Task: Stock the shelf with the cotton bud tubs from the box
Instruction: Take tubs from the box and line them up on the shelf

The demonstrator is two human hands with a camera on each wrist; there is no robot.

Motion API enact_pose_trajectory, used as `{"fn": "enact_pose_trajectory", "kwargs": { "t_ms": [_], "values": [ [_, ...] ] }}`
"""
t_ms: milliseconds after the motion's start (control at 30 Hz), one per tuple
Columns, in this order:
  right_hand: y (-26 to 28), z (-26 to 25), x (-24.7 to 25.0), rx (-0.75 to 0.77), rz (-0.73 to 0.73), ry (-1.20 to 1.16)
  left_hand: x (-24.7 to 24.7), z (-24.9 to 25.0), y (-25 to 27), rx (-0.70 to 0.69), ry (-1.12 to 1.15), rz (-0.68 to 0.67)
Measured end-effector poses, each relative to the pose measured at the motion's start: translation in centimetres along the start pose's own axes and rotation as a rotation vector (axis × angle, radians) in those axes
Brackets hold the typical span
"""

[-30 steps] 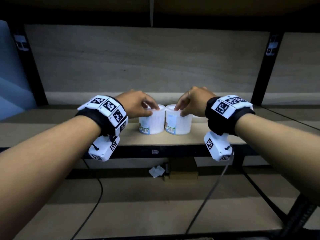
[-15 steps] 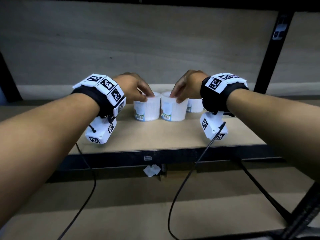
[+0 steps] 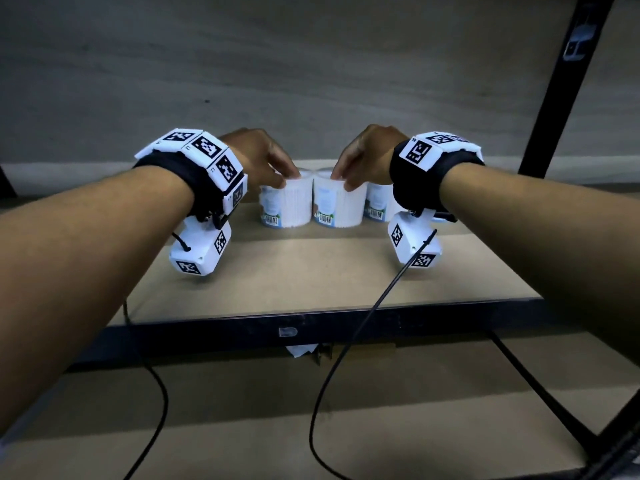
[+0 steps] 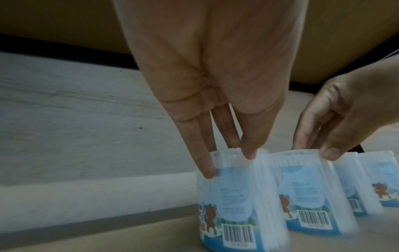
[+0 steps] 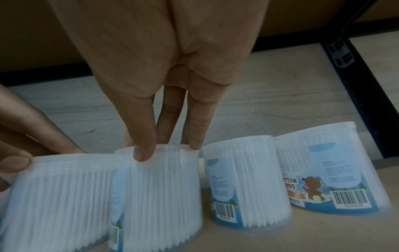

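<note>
On the tan fibreboard shelf [image 3: 311,271], edged with a black metal rail, we see four round, clear plastic cotton bud tubs standing upright in a row near the pale wood-grain back panel [image 3: 277,81]. Each tub is packed with white sticks that give its wall a fine ribbed look, and carries a glossy blue label with a cartoon bear and a barcode. Our left hand [image 3: 258,157] pinches the rim of the leftmost tub [image 3: 285,206] with thumb and fingertips curled down around the lid. Our right hand [image 3: 367,155] grips the second tub [image 3: 337,207] the same way; the two tubs touch. Just right of them stands the third tub [image 5: 244,180] and, partly blurred, what seems the fourth tub [image 5: 330,168], untouched. Black cables [image 3: 346,358] hang below.
</note>
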State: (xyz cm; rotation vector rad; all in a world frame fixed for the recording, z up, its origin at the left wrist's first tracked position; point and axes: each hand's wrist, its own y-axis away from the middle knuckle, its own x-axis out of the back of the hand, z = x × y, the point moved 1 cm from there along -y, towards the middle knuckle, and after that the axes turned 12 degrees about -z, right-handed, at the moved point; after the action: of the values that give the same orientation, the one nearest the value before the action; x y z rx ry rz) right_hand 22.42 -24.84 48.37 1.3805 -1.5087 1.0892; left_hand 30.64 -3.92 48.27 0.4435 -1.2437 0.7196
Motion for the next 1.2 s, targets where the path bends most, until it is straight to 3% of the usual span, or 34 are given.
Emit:
{"fn": "enact_pose_trajectory", "kwargs": {
  "t_ms": [433, 567, 667, 767, 967, 1200],
  "values": [
    [-1.6, 0.8, -0.1, -0.002, 0.031, 0.024, -0.2, -0.4, -1.3, -0.011, -0.049, 0.015],
    [-1.8, 0.7, -0.6, -0.029, 0.064, 0.048, -0.9, -0.4, -1.3, 0.021, -0.033, 0.079],
    [-1.1, 0.2, -0.8, -0.03, 0.039, 0.083, -1.0, 0.2, -0.9, 0.06, -0.129, -0.017],
    [0.5, -0.1, -0.8, -0.045, 0.009, 0.147, -1.7, 0.4, -0.1, 0.141, -0.259, -0.138],
    [5.6, 1.0, -0.9, -0.052, 0.095, 0.168, -2.8, 1.5, 4.4, 0.128, -0.283, 0.013],
    [11.8, 0.9, 0.2, -0.09, 0.033, 0.174, -2.9, 4.4, 9.0, 0.087, -0.317, 0.002]
  ]
}}
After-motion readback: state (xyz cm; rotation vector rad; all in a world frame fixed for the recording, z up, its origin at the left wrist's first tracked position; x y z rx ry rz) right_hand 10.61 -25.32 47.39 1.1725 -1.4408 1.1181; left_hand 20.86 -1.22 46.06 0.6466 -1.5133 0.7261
